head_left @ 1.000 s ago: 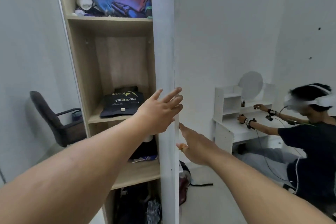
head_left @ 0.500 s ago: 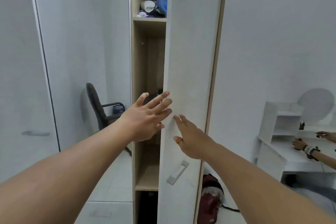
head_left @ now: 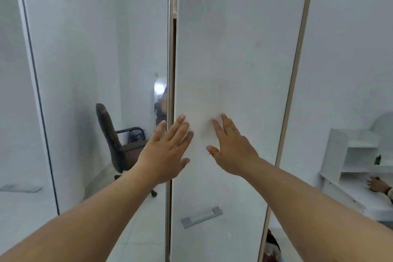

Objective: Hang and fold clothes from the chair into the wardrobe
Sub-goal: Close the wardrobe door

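The pale tiled floor [head_left: 136, 238] carries a dark office chair [head_left: 114, 142] at 9 o'clock from the wardrobe door [head_left: 234, 70], its wheeled base on the tiles. At 3 o'clock stands a white table [head_left: 348, 193] with small shelves. At 5 o'clock a red item [head_left: 273, 247] lies on the floor, mostly hidden.

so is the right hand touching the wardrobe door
Touching. In the head view the right hand lies flat with straight fingers against the white wardrobe door, no gap visible under the fingertips.
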